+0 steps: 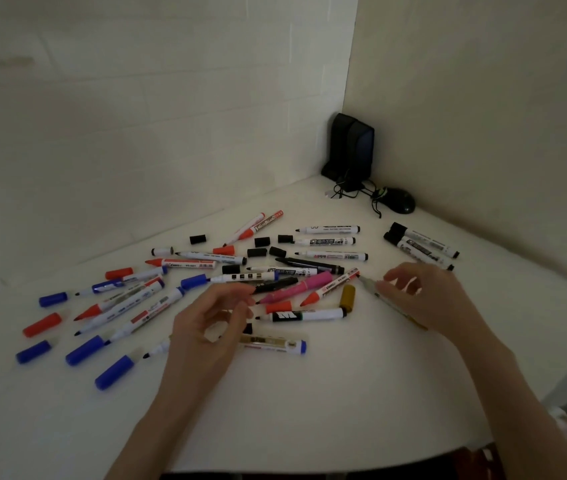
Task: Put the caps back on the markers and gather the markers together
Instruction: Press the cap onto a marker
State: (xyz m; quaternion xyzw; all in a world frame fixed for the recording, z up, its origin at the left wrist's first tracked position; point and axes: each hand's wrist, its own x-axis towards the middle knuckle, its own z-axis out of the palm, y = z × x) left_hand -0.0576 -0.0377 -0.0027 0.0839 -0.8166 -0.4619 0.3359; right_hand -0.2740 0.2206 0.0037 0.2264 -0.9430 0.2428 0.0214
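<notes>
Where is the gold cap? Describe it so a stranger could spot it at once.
Start at the white corner table and find the right hand, which holds a gold marker. Just left of that hand, beyond the end of a white marker with a black-and-green label, lies the gold cap. It is the only ochre cap; the others are red, blue or black.

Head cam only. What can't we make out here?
Head view, all:
Blue-ended marker: partly hidden under the left hand.
Whether the right hand grips the gold marker: its fingers cover the contact.
Label print on the markers: too small, dim.
Black box in the corner: too dark to identify.
</notes>
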